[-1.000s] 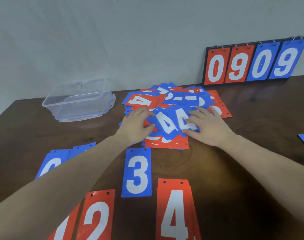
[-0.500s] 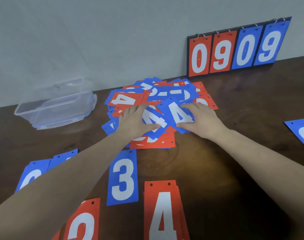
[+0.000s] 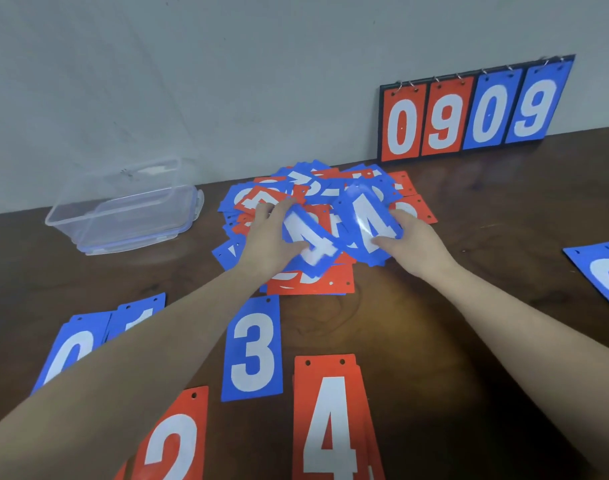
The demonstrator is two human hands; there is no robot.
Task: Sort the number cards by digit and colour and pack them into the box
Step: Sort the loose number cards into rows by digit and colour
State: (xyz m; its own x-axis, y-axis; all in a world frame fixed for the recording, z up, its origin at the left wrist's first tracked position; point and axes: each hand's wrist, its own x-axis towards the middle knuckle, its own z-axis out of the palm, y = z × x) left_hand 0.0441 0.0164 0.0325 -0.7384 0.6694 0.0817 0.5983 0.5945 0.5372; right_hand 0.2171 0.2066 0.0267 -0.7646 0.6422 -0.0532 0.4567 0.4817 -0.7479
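A mixed heap of red and blue number cards (image 3: 331,188) lies at the table's middle back. My left hand (image 3: 272,237) grips a blue 4 card (image 3: 313,244) lifted off the heap. My right hand (image 3: 410,237) grips another blue 4 card (image 3: 369,220), tilted up. Sorted cards lie nearer me: a blue 3 (image 3: 253,351), a red 4 stack (image 3: 331,427), a red 2 (image 3: 173,441), a blue 0 (image 3: 69,355) and a blue 1 (image 3: 138,317). The clear plastic box (image 3: 123,209) stands at the back left with nothing visible inside.
A scoreboard stand (image 3: 469,112) showing 0 9 0 9 leans against the wall at the back right. Another blue card (image 3: 604,271) lies at the right edge. Dark wooden table (image 3: 486,209) shows between heap and sorted cards.
Both hands have lifted the two blue 4 cards off the heap and tilted them up; earlier they lay flat under my fingers. The view shifted slightly.
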